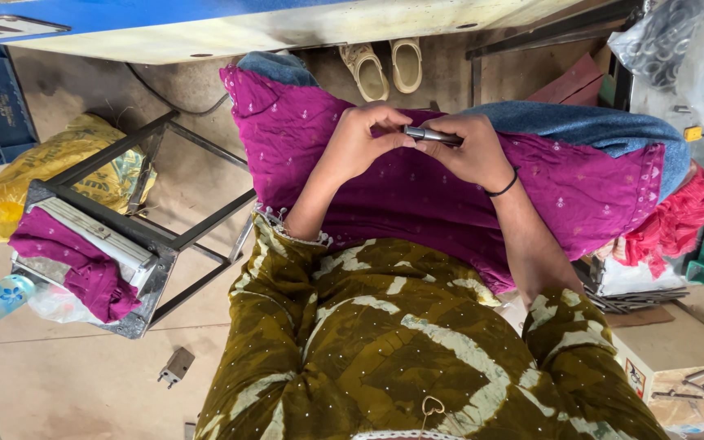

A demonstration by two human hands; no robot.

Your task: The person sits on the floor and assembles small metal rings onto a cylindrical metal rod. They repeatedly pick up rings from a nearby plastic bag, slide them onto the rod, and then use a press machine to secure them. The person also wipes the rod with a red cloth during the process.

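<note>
Left hand point(362, 138): your fingers curl together, pinching the left end of the metal rod point(432, 135).
Right hand point(470, 151): your fingers close over the rod's right end and hide it.
Metal rod: short, grey, level between both hands above your lap, over the magenta cloth point(385, 183); its full length can't be made out.
Stool point(116, 244): at your left, partly draped.
Box of metal parts point(698, 383): cut off at the lower right corner.
</note>
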